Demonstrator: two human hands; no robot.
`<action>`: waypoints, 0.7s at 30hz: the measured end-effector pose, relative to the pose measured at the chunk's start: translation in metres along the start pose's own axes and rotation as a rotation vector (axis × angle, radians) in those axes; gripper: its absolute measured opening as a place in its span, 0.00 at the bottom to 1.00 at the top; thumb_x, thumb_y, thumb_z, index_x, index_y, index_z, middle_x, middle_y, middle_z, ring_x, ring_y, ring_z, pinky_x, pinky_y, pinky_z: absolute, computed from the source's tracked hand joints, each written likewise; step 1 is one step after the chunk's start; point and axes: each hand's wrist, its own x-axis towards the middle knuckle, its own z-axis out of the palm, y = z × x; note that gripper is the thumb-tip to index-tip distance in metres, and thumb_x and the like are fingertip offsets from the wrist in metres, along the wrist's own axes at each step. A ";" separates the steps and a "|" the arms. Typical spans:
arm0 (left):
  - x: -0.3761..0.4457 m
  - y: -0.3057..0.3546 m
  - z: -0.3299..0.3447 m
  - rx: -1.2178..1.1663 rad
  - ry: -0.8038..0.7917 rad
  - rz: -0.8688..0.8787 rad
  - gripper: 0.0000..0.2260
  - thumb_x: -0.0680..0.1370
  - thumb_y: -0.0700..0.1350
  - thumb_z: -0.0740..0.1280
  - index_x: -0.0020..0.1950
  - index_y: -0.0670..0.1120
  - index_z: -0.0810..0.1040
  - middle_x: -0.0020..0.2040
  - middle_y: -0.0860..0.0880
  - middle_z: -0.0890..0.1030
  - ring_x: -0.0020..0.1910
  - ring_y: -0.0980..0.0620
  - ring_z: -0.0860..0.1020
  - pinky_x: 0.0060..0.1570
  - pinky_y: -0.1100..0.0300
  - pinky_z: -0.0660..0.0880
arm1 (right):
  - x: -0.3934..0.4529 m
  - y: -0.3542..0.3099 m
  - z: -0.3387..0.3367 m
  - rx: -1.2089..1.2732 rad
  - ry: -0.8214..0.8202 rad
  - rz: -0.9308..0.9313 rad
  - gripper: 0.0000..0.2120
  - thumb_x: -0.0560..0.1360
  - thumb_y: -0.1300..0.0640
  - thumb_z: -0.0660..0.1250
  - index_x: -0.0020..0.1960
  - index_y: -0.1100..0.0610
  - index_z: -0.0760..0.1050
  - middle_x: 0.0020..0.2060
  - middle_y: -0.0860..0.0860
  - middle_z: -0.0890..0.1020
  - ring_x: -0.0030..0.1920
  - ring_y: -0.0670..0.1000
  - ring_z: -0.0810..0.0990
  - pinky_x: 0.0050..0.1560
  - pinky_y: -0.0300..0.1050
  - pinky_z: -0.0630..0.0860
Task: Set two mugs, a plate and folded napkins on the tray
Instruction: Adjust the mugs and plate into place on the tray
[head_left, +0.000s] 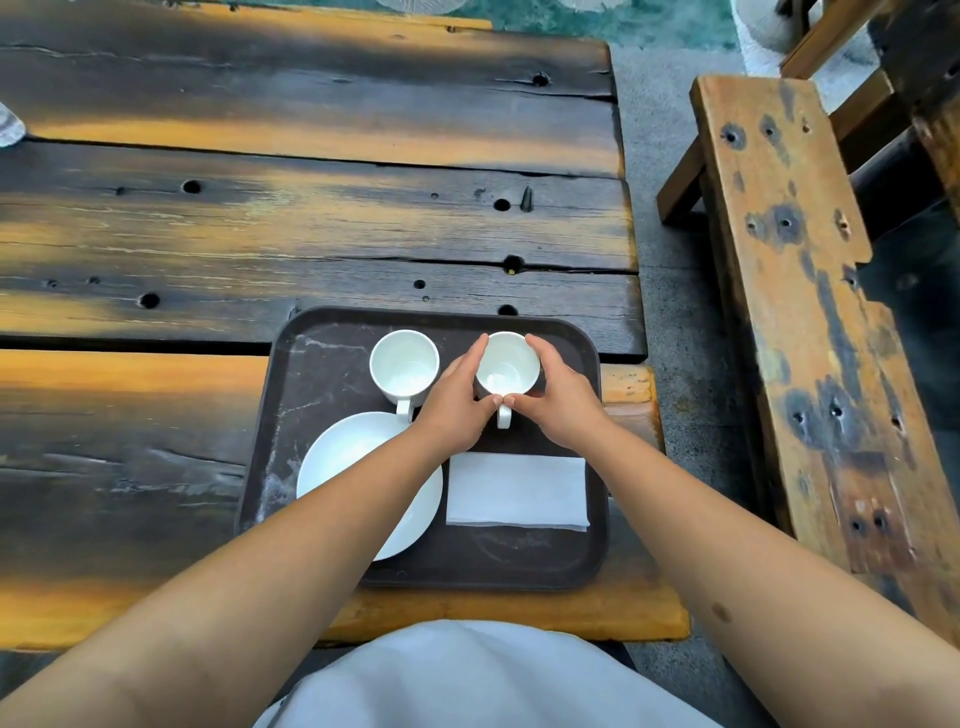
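Observation:
A dark brown tray (311, 374) lies at the near right end of the wooden table. Two white mugs stand upright at its far side, handles pointing toward me. The left mug (404, 364) stands free. Both hands cup the right mug (508, 366): my left hand (457, 400) on its left side, my right hand (561, 400) on its right, thumbs meeting above the handle. A white plate (343, 457) sits at the tray's near left, partly hidden by my left forearm. A folded white napkin (517, 491) lies flat at the near right.
The table (311, 218) is dark, weathered planks with knot holes, stretching far and left. Its right edge runs just past the tray. A wooden bench (789, 291) stands to the right across a strip of grey floor. A pale object (8, 127) pokes in at the far left.

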 end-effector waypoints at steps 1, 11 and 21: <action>-0.001 0.002 -0.002 0.041 -0.005 0.004 0.36 0.78 0.44 0.69 0.79 0.58 0.52 0.76 0.51 0.64 0.65 0.49 0.73 0.64 0.53 0.71 | -0.001 -0.001 -0.001 -0.015 -0.004 -0.005 0.41 0.72 0.50 0.75 0.77 0.45 0.54 0.70 0.52 0.71 0.67 0.54 0.70 0.56 0.42 0.65; -0.073 0.024 -0.049 0.391 0.174 0.169 0.29 0.75 0.59 0.63 0.75 0.55 0.61 0.72 0.53 0.70 0.68 0.50 0.70 0.56 0.51 0.73 | -0.060 -0.028 0.006 -0.249 0.076 -0.174 0.44 0.72 0.41 0.70 0.78 0.45 0.47 0.79 0.50 0.51 0.77 0.53 0.50 0.73 0.54 0.59; -0.149 -0.049 -0.083 0.764 0.060 0.161 0.34 0.75 0.65 0.60 0.77 0.52 0.58 0.79 0.48 0.58 0.76 0.46 0.59 0.65 0.47 0.70 | -0.113 -0.046 0.063 -0.489 -0.134 -0.271 0.44 0.72 0.36 0.67 0.78 0.46 0.47 0.79 0.50 0.48 0.78 0.55 0.46 0.76 0.55 0.55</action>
